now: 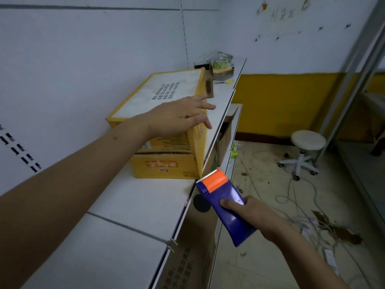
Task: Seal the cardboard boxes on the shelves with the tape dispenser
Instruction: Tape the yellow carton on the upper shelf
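The right hand (pixel 252 217) grips the blue tape dispenser (pixel 224 205) by its body, thumb on top, toothed orange end pointing at the box. The left hand (pixel 179 116) lies flat, fingers spread, on the yellow cardboard box (pixel 166 126) up left on the shelf (pixel 145 197). The box looks light and likely to slide, so pressing down on its top seems wise.

A single head-worn wide-angle camera looks forward and down from close above a white metal shelf (pixel 145 201), which runs toward one o'clock; a littered tiled floor (pixel 270 205) fills four o'clock.
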A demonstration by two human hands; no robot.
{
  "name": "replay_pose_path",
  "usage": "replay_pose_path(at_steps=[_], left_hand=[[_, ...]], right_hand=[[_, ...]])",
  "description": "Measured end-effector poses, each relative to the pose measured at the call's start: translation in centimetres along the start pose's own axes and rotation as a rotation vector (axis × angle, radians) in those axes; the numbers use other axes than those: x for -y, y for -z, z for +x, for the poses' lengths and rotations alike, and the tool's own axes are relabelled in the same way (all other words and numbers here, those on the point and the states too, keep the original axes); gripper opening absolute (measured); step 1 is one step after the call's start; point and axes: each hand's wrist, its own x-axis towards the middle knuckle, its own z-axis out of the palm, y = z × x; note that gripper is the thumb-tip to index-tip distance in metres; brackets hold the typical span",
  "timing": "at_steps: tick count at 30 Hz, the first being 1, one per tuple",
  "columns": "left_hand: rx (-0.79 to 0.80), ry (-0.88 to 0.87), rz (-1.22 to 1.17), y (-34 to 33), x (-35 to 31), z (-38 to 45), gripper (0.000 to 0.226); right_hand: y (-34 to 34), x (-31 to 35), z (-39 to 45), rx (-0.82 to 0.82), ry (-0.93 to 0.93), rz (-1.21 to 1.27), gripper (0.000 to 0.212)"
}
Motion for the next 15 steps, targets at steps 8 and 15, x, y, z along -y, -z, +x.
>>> replay_pose_path(at_steps=[8,15], left_hand=[[-0.040,0.518,0.198,0.1,0.7,-1.9,0.107],[0.060,0.415,0.107,0.5,-0.8,0.2,0.108]], right_hand=[[0.6,0.0,-1.1,0.058,-0.031,0.017,0.040],[5.1,-1.3,-2.9,-0.049,-0.048,-0.066,0.037]])
